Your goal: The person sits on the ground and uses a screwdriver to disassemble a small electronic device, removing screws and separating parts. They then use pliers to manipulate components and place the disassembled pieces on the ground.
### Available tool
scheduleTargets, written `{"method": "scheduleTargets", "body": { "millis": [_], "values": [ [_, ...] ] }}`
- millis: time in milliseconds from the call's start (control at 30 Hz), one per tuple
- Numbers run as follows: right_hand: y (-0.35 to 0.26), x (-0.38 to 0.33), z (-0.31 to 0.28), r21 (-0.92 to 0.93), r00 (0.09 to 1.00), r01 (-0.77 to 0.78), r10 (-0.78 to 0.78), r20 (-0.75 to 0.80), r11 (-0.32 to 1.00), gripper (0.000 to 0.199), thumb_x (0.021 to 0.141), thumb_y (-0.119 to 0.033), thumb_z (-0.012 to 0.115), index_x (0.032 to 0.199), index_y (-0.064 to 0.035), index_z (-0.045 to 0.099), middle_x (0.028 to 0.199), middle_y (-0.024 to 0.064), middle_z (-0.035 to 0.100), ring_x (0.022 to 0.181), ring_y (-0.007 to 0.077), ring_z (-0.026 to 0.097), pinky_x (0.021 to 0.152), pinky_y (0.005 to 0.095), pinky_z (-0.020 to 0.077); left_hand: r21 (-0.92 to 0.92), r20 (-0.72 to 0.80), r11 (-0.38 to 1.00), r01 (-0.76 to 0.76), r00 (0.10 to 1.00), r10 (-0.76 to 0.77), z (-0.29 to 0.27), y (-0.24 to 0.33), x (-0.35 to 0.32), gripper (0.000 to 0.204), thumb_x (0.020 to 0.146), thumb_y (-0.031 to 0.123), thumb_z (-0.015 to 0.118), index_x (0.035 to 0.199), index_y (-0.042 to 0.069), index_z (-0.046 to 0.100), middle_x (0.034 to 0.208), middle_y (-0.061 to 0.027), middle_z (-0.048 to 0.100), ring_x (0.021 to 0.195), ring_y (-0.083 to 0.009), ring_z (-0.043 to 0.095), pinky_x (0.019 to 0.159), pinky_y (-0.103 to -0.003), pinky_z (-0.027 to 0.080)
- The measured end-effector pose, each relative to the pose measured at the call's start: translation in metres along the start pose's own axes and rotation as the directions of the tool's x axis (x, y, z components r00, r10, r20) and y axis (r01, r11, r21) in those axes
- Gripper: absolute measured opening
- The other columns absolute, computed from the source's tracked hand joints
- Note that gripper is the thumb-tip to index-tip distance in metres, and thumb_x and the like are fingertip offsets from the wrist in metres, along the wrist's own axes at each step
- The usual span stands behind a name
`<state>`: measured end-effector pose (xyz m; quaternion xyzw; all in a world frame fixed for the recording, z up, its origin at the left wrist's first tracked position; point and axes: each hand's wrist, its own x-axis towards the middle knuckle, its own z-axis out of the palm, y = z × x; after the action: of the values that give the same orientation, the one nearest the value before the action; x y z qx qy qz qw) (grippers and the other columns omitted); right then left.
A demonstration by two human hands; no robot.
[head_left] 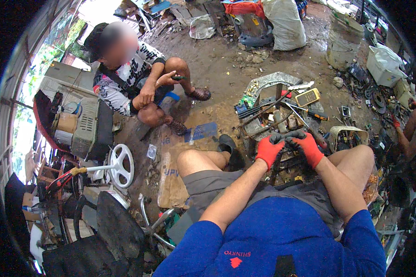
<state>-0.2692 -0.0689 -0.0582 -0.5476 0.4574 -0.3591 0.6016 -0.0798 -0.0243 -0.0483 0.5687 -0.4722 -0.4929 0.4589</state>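
— Dark metal part (286, 136), between the knees, over the pile of scrap?

— Yes. Left hand (268, 150) and right hand (307, 147), both in red gloves, are clenched around it from either side.

— Nearby?

— Yellow meter (308, 97) beyond; another person (138, 83) crouches opposite.
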Motion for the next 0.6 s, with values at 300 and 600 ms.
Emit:
{"method": "scheduleTargets", "body": {
  "millis": [300,600],
  "values": [
    [-0.001,-0.002,-0.007,0.083,0.987,-0.109,0.098,0.130,0.991,0.019,0.087,-0.014,0.065,0.100,-0.0023,0.069,0.093,0.0022,0.069,0.084,0.0110,0.061,0.076,0.0295,0.0499,0.229,-0.033,0.973,0.026,0.999,-0.019,0.002,0.029,-0.013,0.031,0.075,0.019,0.074,0.099,0.000,0.068,0.089,-0.0123,0.071,0.079,-0.0207,0.067,0.077,-0.032,0.051],
    [-0.042,-0.015,-0.001,0.093,0.920,-0.155,0.110,0.377,0.984,0.023,0.088,-0.015,0.063,0.108,-0.0015,0.066,0.105,0.0022,0.067,0.093,0.0114,0.060,0.084,0.0302,0.0493,0.298,0.006,0.950,-0.098,0.995,0.100,-0.008,0.008,-0.011,0.036,0.075,0.021,0.075,0.104,0.002,0.067,0.106,-0.0153,0.068,0.093,-0.0246,0.066,0.084,-0.035,0.050]
  ]
}}
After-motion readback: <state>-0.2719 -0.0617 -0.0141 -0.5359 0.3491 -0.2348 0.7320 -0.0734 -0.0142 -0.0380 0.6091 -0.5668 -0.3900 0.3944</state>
